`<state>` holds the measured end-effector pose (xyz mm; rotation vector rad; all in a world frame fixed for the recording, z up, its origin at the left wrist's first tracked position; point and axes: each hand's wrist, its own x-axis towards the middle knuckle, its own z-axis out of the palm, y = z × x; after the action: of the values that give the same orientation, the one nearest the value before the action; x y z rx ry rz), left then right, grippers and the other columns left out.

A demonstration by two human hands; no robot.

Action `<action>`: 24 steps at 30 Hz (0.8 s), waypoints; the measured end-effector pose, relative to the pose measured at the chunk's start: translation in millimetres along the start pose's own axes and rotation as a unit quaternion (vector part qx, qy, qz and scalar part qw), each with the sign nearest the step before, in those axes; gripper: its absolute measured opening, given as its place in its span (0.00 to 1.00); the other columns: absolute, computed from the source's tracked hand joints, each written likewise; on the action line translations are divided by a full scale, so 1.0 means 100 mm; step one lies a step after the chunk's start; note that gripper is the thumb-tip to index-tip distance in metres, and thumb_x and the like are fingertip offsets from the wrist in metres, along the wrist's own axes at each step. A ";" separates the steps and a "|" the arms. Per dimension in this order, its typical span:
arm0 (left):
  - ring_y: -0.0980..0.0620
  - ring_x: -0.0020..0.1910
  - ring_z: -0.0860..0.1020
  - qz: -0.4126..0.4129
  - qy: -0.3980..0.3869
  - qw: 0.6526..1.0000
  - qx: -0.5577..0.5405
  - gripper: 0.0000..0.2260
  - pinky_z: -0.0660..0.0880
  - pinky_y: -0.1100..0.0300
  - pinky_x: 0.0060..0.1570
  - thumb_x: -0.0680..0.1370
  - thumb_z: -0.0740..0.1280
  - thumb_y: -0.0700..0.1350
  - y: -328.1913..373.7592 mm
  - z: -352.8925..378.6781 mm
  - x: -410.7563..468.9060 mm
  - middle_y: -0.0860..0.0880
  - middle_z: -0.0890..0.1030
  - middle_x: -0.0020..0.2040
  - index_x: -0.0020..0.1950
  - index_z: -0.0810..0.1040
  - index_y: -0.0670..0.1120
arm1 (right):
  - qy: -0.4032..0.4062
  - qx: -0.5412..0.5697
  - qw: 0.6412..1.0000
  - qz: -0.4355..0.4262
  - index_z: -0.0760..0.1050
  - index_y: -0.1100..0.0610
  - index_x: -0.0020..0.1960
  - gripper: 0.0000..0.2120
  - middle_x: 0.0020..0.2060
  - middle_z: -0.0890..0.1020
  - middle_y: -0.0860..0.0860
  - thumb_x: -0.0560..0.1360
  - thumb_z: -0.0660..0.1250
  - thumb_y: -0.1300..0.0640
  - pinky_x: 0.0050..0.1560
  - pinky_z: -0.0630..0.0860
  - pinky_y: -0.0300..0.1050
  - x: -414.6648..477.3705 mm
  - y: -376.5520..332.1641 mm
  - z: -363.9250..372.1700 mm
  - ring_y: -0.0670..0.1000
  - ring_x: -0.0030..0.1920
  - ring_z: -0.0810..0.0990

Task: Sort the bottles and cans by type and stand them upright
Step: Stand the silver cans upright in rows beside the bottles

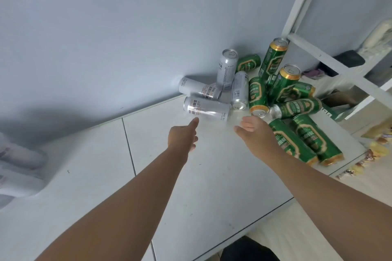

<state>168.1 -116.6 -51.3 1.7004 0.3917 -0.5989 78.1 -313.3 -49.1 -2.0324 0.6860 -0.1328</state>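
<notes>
Both hands are empty over the table (191, 186). Left hand (183, 135) has fingers loosely out, forefinger almost at the nearest silver can (205, 109), which lies on its side. Right hand (252, 126) is relaxed and spread, just beside the lying green cans (297, 140). Behind is a jumbled heap by the wall (106, 38), with a standing silver can (228, 70) and a standing green can (273, 57). Risk: tugging a low can probably rolls its neighbours or topples the standers, maybe off the right edge.

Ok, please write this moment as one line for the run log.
left hand: open, reaching toward lying silver can | right hand: open, beside green cans | task: most not yet upright
</notes>
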 end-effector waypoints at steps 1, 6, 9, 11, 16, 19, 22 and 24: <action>0.49 0.42 0.81 -0.016 0.000 1.000 -0.011 0.16 0.80 0.52 0.52 0.77 0.72 0.56 0.06 0.05 0.04 0.47 0.81 0.43 0.42 0.78 0.43 | -0.002 -0.004 1.000 -0.003 0.75 0.56 0.66 0.21 0.60 0.81 0.49 0.77 0.72 0.51 0.64 0.74 0.47 0.08 0.00 -0.02 0.49 0.61 0.79; 0.48 0.42 0.80 -0.053 0.017 0.997 -0.051 0.16 0.80 0.53 0.52 0.78 0.72 0.57 0.32 0.30 0.28 0.47 0.80 0.43 0.43 0.74 0.45 | -0.014 -0.022 0.999 -0.032 0.75 0.57 0.66 0.20 0.59 0.81 0.50 0.77 0.72 0.51 0.61 0.73 0.44 0.58 -0.07 -0.12 0.49 0.61 0.79; 0.48 0.42 0.83 -0.079 0.027 0.994 -0.070 0.16 0.80 0.54 0.49 0.78 0.71 0.58 0.45 0.44 0.41 0.45 0.84 0.47 0.46 0.75 0.46 | -0.015 -0.021 0.999 -0.046 0.75 0.59 0.67 0.21 0.60 0.81 0.50 0.77 0.72 0.51 0.59 0.71 0.42 0.89 -0.16 -0.20 0.48 0.60 0.79; 0.47 0.43 0.85 -0.096 0.030 0.991 -0.085 0.15 0.81 0.54 0.46 0.78 0.70 0.59 0.48 0.55 0.52 0.44 0.85 0.49 0.48 0.74 0.48 | -0.020 -0.014 0.998 -0.051 0.74 0.59 0.68 0.23 0.61 0.80 0.51 0.77 0.72 0.51 0.58 0.70 0.41 1.11 -0.24 -0.25 0.49 0.60 0.78; 0.45 0.39 0.87 -0.131 0.058 0.985 -0.097 0.17 0.80 0.56 0.38 0.77 0.70 0.61 0.52 0.77 0.69 0.42 0.86 0.47 0.48 0.73 0.48 | -0.018 -0.017 0.996 -0.083 0.72 0.59 0.67 0.24 0.60 0.79 0.52 0.76 0.72 0.49 0.60 0.73 0.47 1.65 -0.40 -0.27 0.51 0.61 0.77; 0.46 0.38 0.87 -0.135 0.076 0.985 -0.071 0.19 0.82 0.56 0.38 0.75 0.70 0.63 0.52 0.80 0.78 0.44 0.85 0.49 0.49 0.75 0.48 | -0.005 -0.010 0.995 -0.098 0.70 0.59 0.69 0.28 0.59 0.76 0.51 0.75 0.74 0.47 0.55 0.70 0.44 1.93 -0.51 -0.24 0.49 0.57 0.75; 0.45 0.37 0.87 -0.136 0.090 0.985 -0.050 0.23 0.83 0.54 0.36 0.72 0.72 0.65 0.59 0.83 0.85 0.43 0.84 0.49 0.50 0.76 0.47 | -0.003 -0.005 0.994 -0.112 0.72 0.58 0.62 0.24 0.56 0.76 0.51 0.73 0.74 0.47 0.50 0.68 0.43 2.15 -0.56 -0.19 0.50 0.54 0.75; 0.44 0.36 0.87 -0.145 0.096 0.984 -0.032 0.24 0.84 0.52 0.37 0.70 0.73 0.67 0.65 0.86 0.89 0.43 0.84 0.49 0.49 0.75 0.47 | -0.009 -0.004 0.993 -0.117 0.73 0.57 0.61 0.24 0.54 0.77 0.51 0.72 0.75 0.46 0.47 0.69 0.42 2.24 -0.57 -0.15 0.50 0.52 0.76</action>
<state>261.7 -219.7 -63.4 1.6572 0.7979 -0.6255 283.9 -419.0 -33.9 -2.1143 0.4348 -0.2491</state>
